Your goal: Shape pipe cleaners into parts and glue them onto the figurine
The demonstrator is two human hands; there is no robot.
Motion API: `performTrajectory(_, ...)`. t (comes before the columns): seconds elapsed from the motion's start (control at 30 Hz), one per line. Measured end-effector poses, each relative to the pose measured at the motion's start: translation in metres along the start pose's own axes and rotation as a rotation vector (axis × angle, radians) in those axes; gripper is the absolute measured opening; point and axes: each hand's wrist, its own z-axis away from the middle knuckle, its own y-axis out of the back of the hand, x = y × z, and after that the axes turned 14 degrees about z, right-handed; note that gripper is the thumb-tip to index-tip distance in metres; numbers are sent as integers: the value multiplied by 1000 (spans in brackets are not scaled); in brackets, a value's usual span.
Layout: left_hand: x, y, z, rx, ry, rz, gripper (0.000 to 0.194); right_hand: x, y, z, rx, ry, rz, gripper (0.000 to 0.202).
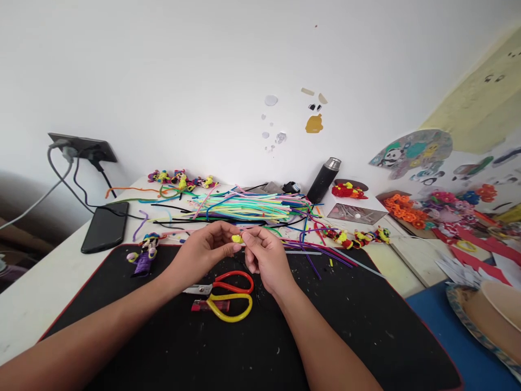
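Note:
A small bright yellow piece, apparently bent pipe cleaner, is pinched between my two hands above the black mat. My left hand closes thumb and fingers round its left side. From the other side my right hand grips it between thumb and forefinger, the other fingers curled. Just below the hands lie scissors with one red and one yellow handle, over a translucent red lighter. A small doll in a purple pipe-cleaner dress rests on the mat to the left.
Behind the hands spreads a heap of coloured pipe cleaners. A black phone lies at left. At the back stand a black flask and a white box. More small dolls lie at right, near orange pipe-cleaner flowers.

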Motion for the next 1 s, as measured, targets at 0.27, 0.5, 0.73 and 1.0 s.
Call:
performTrajectory(0.27, 1, -2, 1, 22, 62, 93, 30, -2, -2, 1, -21, -7, -22, 38)
performTrajectory(0.5, -2, -5, 4, 1, 2, 122, 27, 0, -1, 0, -27, -9, -62, 36)
performTrajectory(0.73, -7, 1, 6, -70, -98, -63, 18, 2, 0, 0, -81, -31, -85, 38)
performTrajectory(1.0, -4, 3, 6, -62, -113, -137, 18, 3, -1, 1, -102, -45, -69, 39)
